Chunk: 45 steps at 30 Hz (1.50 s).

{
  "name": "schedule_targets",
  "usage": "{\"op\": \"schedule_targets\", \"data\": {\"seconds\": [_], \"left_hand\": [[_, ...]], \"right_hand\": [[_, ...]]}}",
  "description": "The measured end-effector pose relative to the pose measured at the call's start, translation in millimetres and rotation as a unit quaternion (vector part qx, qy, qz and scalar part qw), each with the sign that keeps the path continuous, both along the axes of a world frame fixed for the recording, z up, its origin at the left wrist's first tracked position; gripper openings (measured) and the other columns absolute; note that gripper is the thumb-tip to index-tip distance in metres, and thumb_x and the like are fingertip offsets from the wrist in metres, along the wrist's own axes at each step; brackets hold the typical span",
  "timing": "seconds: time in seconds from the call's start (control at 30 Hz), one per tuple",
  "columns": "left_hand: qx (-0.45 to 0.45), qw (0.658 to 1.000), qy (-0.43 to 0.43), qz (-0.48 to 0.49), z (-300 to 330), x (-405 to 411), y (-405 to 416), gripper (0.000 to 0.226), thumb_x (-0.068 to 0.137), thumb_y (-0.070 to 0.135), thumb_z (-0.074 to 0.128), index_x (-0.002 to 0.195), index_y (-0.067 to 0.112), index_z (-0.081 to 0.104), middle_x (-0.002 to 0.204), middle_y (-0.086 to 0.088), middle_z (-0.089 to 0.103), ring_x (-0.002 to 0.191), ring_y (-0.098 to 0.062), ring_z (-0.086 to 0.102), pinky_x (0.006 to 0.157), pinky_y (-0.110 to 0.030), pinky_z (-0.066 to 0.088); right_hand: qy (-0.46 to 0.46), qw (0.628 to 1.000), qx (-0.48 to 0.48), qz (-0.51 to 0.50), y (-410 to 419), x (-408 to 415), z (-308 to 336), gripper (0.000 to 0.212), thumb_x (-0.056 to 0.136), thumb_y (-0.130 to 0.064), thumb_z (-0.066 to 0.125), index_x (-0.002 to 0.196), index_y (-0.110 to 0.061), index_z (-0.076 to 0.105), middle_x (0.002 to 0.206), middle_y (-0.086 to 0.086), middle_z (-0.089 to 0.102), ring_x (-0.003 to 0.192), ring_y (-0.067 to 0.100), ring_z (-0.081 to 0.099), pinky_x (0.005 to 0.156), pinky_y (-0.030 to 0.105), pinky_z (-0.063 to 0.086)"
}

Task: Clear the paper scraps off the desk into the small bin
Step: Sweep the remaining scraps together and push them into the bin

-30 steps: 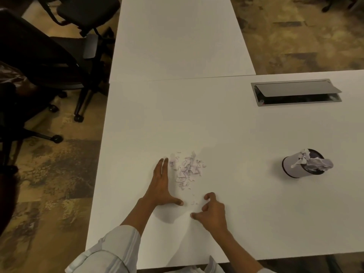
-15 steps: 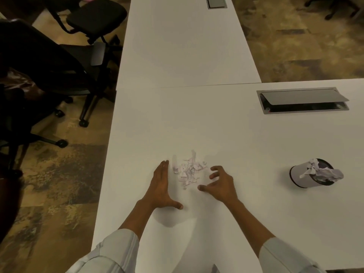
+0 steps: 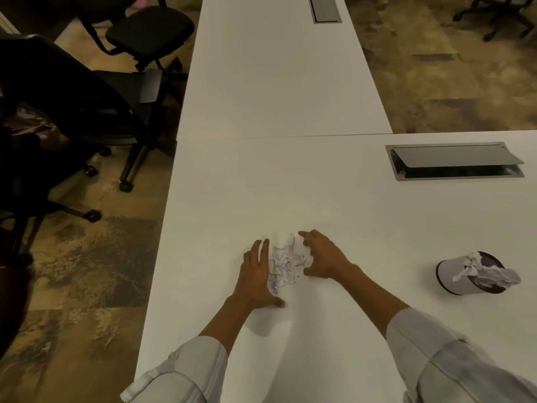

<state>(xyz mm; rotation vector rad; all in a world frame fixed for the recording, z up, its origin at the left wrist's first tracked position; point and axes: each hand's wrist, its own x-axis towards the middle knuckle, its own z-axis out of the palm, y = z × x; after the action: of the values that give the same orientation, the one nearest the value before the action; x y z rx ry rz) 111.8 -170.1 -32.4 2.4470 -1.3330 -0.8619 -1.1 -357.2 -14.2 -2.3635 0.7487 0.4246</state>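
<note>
A small heap of torn pale paper scraps (image 3: 284, 264) lies on the white desk (image 3: 334, 205). My left hand (image 3: 255, 274) stands on edge flat against the heap's left side, fingers straight, thumb on the desk. My right hand (image 3: 322, 257) is cupped against the heap's right side, fingers spread and curled, touching the scraps. Neither hand holds anything. The small grey round bin (image 3: 467, 274) stands on the desk to the right, crumpled paper sticking out of its top.
A cable hatch (image 3: 453, 161) with a raised lid is set into the desk at the back right. A second white desk (image 3: 276, 68) joins behind. Black office chairs (image 3: 116, 91) stand on the floor to the left, near the desk's left edge.
My right hand has moved up from the near side to press against the right of the heap. The scraps are bunched tighter between both hands. My left hand has stayed in place.
</note>
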Motion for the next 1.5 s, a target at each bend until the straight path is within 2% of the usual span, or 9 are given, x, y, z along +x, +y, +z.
{"op": "schedule_targets", "data": {"seconds": [0.13, 0.33, 0.53, 0.7, 0.83, 1.13, 1.23, 1.3, 1.5], "left_hand": [[0.024, 0.991, -0.091, -0.093, -3, 21, 4, 0.161, 0.036, 0.083, 0.069, 0.145, 0.018, -0.028, 0.154, -0.01, -0.033, 0.141, -0.034, -0.033, 0.115, -0.05, -0.014], [0.04, 0.988, -0.051, -0.142, -7, 9, -4, 0.141, 0.06, 0.067, 0.074, 0.146, 0.015, -0.026, 0.156, -0.009, -0.031, 0.143, -0.03, -0.029, 0.121, -0.044, -0.008], [0.058, 0.994, -0.031, -0.089, -4, -18, -7, 0.11, 0.08, 0.041, 0.072, 0.15, 0.006, -0.006, 0.161, -0.013, -0.009, 0.148, -0.028, -0.011, 0.121, -0.035, -0.001], [0.004, 1.0, 0.0, -0.011, 5, -33, -2, 0.076, 0.091, 0.02, 0.059, 0.151, 0.012, 0.013, 0.16, -0.01, 0.012, 0.148, -0.025, 0.013, 0.117, -0.032, 0.029], [-0.057, 0.998, -0.03, 0.021, 4, -53, 3, 0.024, 0.099, 0.033, 0.037, 0.112, 0.023, 0.054, 0.119, 0.004, 0.053, 0.108, -0.017, 0.059, 0.097, -0.037, 0.049], [-0.037, 0.992, 0.017, 0.118, 3, -59, -5, 0.019, 0.094, 0.019, 0.046, 0.078, 0.016, 0.056, 0.088, -0.001, 0.058, 0.082, -0.022, 0.058, 0.079, -0.038, 0.051], [-0.071, 0.978, 0.071, 0.181, 16, -53, -12, 0.021, 0.091, 0.011, 0.054, 0.074, 0.013, 0.067, 0.078, -0.001, 0.063, 0.068, -0.013, 0.059, 0.065, -0.017, 0.051], [-0.097, 0.974, 0.085, 0.184, 24, -51, -20, 0.02, 0.087, 0.006, 0.058, 0.078, 0.011, 0.076, 0.076, 0.002, 0.07, 0.062, -0.001, 0.058, 0.061, -0.005, 0.045], [-0.148, 0.958, 0.083, 0.23, 54, -71, -66, 0.015, 0.08, -0.005, 0.068, 0.094, -0.002, 0.075, 0.096, -0.016, 0.075, 0.092, -0.024, 0.071, 0.08, -0.01, 0.046]], "right_hand": [[0.043, 0.992, -0.054, 0.11, -21, 16, 10, 0.128, 0.057, -0.04, 0.089, 0.154, -0.016, 0.009, 0.16, 0.006, 0.012, 0.145, 0.026, 0.017, 0.112, 0.042, 0.037], [0.088, 0.964, -0.064, 0.241, 12, 23, -7, 0.139, 0.059, -0.059, 0.083, 0.153, -0.011, -0.007, 0.162, 0.011, -0.011, 0.15, 0.029, -0.011, 0.123, 0.045, 0.007], [0.027, 0.974, -0.113, 0.196, 49, -4, -21, 0.1, 0.083, -0.047, 0.068, 0.154, -0.01, 0.007, 0.163, 0.013, 0.003, 0.15, 0.031, 0.003, 0.122, 0.044, 0.017], [-0.014, 0.985, -0.127, 0.118, 74, -20, -24, 0.063, 0.094, -0.016, 0.056, 0.149, -0.014, 0.026, 0.16, 0.008, 0.02, 0.142, 0.03, 0.022, 0.102, 0.037, 0.047], [-0.004, 0.985, -0.134, 0.109, 84, -30, -25, 0.045, 0.098, -0.009, 0.047, 0.142, -0.011, 0.041, 0.157, 0.008, 0.028, 0.135, 0.028, 0.032, 0.089, 0.035, 0.052], [-0.016, 0.992, -0.099, 0.07, 70, -32, -15, 0.023, 0.095, -0.009, 0.051, 0.11, -0.01, 0.069, 0.112, 0.008, 0.068, 0.1, 0.022, 0.06, 0.083, 0.03, 0.047], [-0.079, 0.994, -0.015, -0.078, 57, -36, -6, 0.018, 0.088, -0.003, 0.058, 0.087, -0.006, 0.076, 0.081, 0.009, 0.072, 0.072, 0.018, 0.062, 0.07, 0.026, 0.048], [-0.127, 0.978, 0.036, -0.16, 47, -46, 2, 0.014, 0.087, -0.007, 0.067, 0.095, -0.006, 0.078, 0.091, 0.007, 0.077, 0.083, 0.017, 0.071, 0.079, 0.019, 0.052], [-0.202, 0.929, 0.099, -0.294, 8, -97, 33, 0.016, 0.079, -0.016, 0.079, 0.093, -0.009, 0.079, 0.091, 0.005, 0.078, 0.063, -0.005, 0.063, 0.065, 0.0, 0.046]]}}
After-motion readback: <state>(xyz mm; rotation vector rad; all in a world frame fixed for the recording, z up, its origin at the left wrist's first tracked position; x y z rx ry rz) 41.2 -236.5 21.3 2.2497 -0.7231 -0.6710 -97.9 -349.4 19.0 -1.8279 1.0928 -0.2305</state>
